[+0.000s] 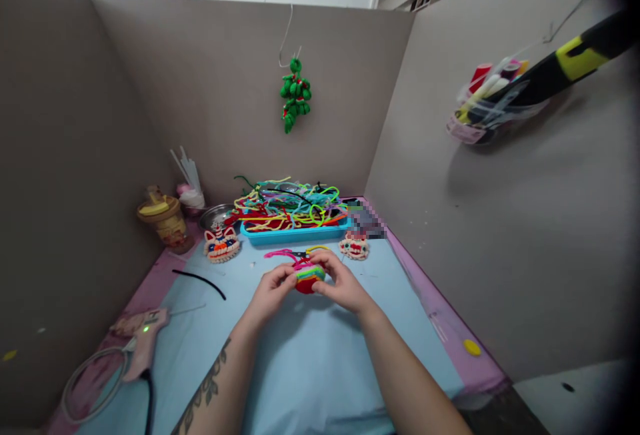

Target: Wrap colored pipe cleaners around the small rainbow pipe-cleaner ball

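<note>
A small rounded craft piece [309, 277], with bands of red, orange, yellow, green and blue, is held above the blue cloth between both hands. My left hand [275, 288] pinches its left side with thumb and fingers. On the other side, my right hand [342, 281] grips the right edge, its thumb low and its fingers over the top. Just behind the piece lie pink strands [280, 253] and a dark-handled tool [299, 254], partly hidden by the fingers.
A blue tray [295, 236] heaped with coloured strands stands at the back, between two knitted-looking faces [221, 245] [355, 247]. A pink glue gun [145, 343] with its cable and a black strand [201, 281] lie left. Grey partitions enclose the table.
</note>
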`<state>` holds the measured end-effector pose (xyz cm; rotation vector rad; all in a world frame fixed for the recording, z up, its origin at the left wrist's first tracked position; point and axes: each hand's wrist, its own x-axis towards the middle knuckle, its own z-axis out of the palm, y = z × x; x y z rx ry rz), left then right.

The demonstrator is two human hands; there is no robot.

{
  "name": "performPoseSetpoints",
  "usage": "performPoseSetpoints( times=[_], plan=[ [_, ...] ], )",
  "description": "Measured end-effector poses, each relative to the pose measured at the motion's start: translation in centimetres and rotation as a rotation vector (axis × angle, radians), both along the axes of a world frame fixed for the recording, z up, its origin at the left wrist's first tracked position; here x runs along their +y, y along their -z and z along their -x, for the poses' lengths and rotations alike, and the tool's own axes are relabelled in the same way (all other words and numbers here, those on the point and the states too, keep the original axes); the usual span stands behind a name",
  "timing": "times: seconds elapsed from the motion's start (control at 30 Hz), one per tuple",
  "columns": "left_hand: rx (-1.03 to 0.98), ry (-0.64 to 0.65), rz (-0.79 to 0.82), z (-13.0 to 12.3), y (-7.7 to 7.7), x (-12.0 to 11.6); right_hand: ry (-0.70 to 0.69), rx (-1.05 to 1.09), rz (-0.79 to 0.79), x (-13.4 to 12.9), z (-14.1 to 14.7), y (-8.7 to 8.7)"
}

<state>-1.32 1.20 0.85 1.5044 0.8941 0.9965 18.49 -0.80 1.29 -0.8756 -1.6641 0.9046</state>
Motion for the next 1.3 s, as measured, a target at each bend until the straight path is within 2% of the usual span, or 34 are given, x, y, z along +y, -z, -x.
performPoseSetpoints(
  times=[0.13,0.43,0.7,0.87,1.1,1.3],
  plan=[
    [0.056,-0.027,-0.04,0.1,0.2,0.1,0.02,-0.081,0.038,-0.3,0.7,-0.1],
    [-0.076,-0.073,0.04,-0.4,-0.3,-0.4,0.001,-0.096,0.05,-0.3,1.0,-0.1],
    [-0.152,-0.181,0.237,-0.6,0.2,-0.4,0.02,-0.2,-0.068,-0.8,1.7,-0.6],
    [-0.07,-0.136,0.256,-0.5,0.5,0.1,0.018,-0.233,-0.112,-0.7,1.9,0.1],
    [0.019,-0.039,0.155,-0.2,0.6,0.2,0.02,-0.244,-0.083,-0.3,2.0,1.0],
    [-0.026,-0.019,0.159,-0.2,0.5,0.1,0.047,-0.236,-0.08,-0.2,2.0,0.8]
  ],
)
